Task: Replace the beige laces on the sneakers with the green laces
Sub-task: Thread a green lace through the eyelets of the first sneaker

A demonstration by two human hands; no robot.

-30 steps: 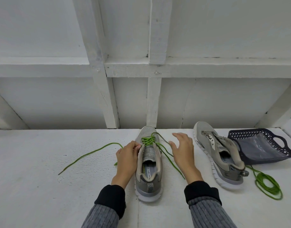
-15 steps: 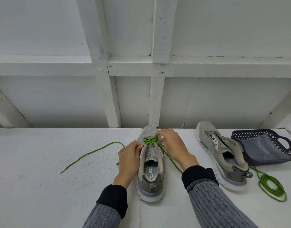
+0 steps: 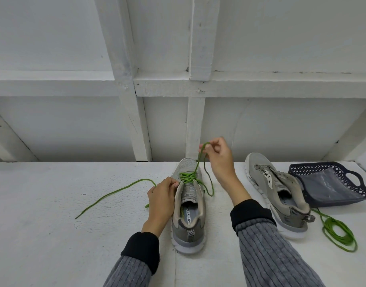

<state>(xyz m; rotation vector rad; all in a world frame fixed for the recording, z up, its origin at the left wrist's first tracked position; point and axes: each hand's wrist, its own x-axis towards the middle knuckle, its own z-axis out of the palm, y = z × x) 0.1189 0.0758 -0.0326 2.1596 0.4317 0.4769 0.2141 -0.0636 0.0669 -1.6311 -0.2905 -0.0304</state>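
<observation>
A grey sneaker (image 3: 188,222) stands in front of me, toe away, with a green lace (image 3: 188,176) crossed through its lower eyelets. My right hand (image 3: 218,158) pinches a loop of that lace and holds it raised above the toe. The lace's other end trails left across the white surface. My left hand (image 3: 162,198) holds the sneaker's left eyelet edge. A second grey sneaker (image 3: 275,193) without a lace lies to the right. A coiled green lace (image 3: 339,233) lies by its heel.
A dark blue plastic basket (image 3: 331,183) lies tipped at the far right, behind the second sneaker. A white panelled wall with beams (image 3: 136,121) rises right behind the surface. I see no beige laces.
My right hand went from hovering right of the shoe to the lace at the eyelets, then lifted a loop of it up above the toe. My left hand stayed on the shoe.
</observation>
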